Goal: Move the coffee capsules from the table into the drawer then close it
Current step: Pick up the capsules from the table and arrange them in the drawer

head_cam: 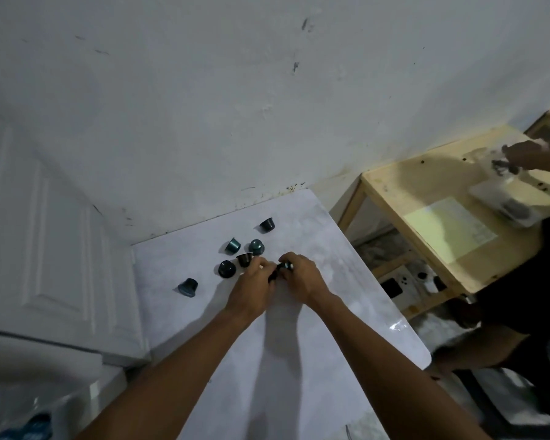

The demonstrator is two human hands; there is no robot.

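- The white, faintly marbled table (299, 360) stands with its far edge against a scuffed white wall (235, 106). Dark specks and stains run along the join.
- Six loose coffee capsules (244, 259) lie on the far part of the tabletop:
  - a black one (266, 224) nearest the wall
  - two teal ones (232, 245) side by side
  - two more black ones just beside the left hand
  - a bluish one (188, 287) tipped on its side, apart to the left
- The left hand (254, 281) and right hand (302, 274) meet over the tabletop, fingers curled in. Between them they grip the held capsules (281, 268), a small dark cluster; how many cannot be told.
- A white panelled door (45, 233) fills the left side.
- To the right, apart from the white table, is a pale wooden table (410, 185) carrying a sheet of paper (451, 230) and a white tray (489, 192).
- Another person's hand (521, 154) works over the wooden table.
- A clear plastic bag (29, 417) lies at the bottom left.
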